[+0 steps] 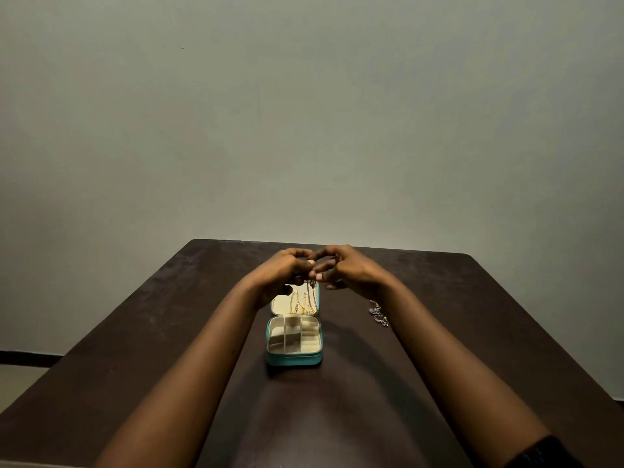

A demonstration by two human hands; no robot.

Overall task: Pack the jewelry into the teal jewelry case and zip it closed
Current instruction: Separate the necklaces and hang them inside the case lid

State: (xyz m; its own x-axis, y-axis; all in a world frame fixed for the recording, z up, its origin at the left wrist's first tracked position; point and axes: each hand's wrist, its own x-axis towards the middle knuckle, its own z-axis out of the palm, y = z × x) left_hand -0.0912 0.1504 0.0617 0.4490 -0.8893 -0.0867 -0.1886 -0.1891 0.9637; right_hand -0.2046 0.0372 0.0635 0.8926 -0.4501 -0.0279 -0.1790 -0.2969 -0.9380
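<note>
Both arms reach over the open teal case [293,359] on the dark surface [135,349]. The left hand [283,269] curls above its raised lid [279,306], its grip pinching a thin gold chain [310,298] that hangs down the lid. The right hand [351,270] pinches it too. Silver jewelry [379,315] lies right of the case.

The teal jewelry case [293,359] is lying open, its cream lid [279,304] standing upright behind the divided tray [293,336]. Gold chains [297,304] are hanging inside the lid; a thin chain [313,293] is dangling at the lid's right edge. Silver jewelry [379,315] is lying heaped right of the case, apart.
</note>
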